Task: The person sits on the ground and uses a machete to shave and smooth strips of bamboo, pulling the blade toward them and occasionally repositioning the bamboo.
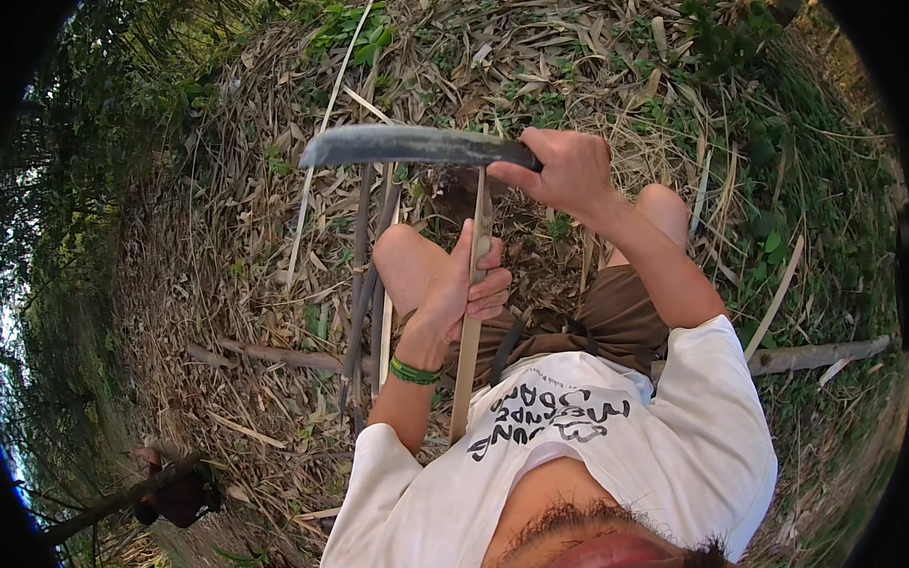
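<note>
White shirt (680, 436) cloth lies nearest the camera, beside the lower end of a wooden strip (467, 364). The strip stands between the knees (662, 212), with the left hand (459, 292) clamped around it. The right hand (569, 175) is clamped on a curved knife (410, 143) crossing near the strip's upper end; contact cannot be confirmed. Good control calls for a steady strip and the lower grip clear of the edge.

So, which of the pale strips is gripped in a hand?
The pale strip clasped in the left hand, its upper end near the curved blade; others, like the right-side strip, lie on the ground.
</note>
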`<state>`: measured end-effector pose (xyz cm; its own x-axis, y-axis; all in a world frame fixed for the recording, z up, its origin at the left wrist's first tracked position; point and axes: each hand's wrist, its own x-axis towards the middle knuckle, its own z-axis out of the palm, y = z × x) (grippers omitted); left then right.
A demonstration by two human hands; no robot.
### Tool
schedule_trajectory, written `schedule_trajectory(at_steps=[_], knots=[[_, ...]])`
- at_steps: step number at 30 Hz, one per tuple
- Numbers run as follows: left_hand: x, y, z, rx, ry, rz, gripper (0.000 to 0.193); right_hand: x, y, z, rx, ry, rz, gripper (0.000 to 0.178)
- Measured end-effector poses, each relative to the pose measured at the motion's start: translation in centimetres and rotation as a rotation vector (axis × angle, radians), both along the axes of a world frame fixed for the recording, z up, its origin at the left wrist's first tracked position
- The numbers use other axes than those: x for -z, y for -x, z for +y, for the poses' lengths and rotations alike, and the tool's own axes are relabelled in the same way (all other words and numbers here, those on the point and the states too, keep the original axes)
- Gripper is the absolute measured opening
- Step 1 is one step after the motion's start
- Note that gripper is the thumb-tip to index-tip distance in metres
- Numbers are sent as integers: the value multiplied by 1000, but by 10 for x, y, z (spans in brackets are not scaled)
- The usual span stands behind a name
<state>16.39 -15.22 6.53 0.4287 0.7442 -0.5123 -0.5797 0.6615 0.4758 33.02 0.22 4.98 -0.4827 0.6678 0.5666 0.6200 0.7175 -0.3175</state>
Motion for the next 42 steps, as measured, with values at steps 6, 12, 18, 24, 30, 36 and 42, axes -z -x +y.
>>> schedule_trajectory(at_steps=[6,12,18,24,30,36,42], knots=[[-4,2,-15,68,-150,-46,58,3,-43,73,185,342,124,69],[-6,1,12,-72,-31,36,56,-6,-14,-30,-231,113,172,65],[-10,-7,11,-164,-73,221,61,-8,-4,-44,-348,-18,15,69],[-22,-9,9,-130,-57,281,59,-13,-7,-26,-216,-102,12,71],[-10,-20,-26,16,-121,246,59,-13,-69,91,304,280,103,76],[-6,-18,3,-221,-154,534,58,-10,-51,-4,-115,175,146,65],[-12,-23,14,-305,-219,660,36,-5,-25,-46,-308,48,45,64]])
